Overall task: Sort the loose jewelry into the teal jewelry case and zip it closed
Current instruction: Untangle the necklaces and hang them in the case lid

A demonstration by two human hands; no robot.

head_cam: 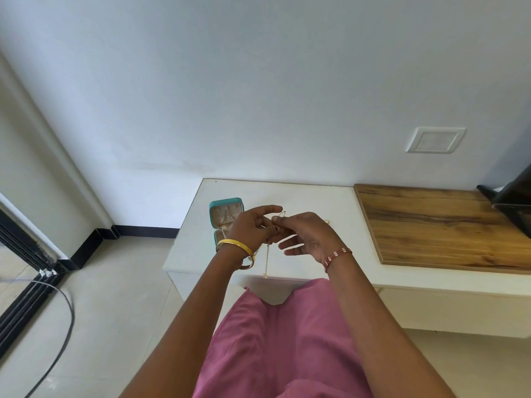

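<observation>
Both hands are raised together above the white cabinet top [301, 196]. A thin gold chain necklace [267, 261] is pinched between the fingertips of the left hand [253, 228] and the right hand [304, 234]; a small loop of it shows at the top between them, and the rest hangs straight down, ending in a small pendant near the cabinet's front edge. The left thumb and forefinger are closed on the chain, the other fingers loosely curled. The right hand's pinch is closed too, its lower fingers spread apart and free.

Step in hand, as judged: clasp or loop being worked before stowing. The chain would best be kept hanging free, untangled, and lowered slowly into the case so no knot forms.

The teal jewelry case [227, 209] stands open just beyond the left hand, lid upright, a gold piece already seen inside; the base is partly hidden by the wrist. The zip is not yet closed. A small pale item [327, 222], too small to identify, lies just right of the hands. A wooden board [431, 225] lies well to the right.
</observation>
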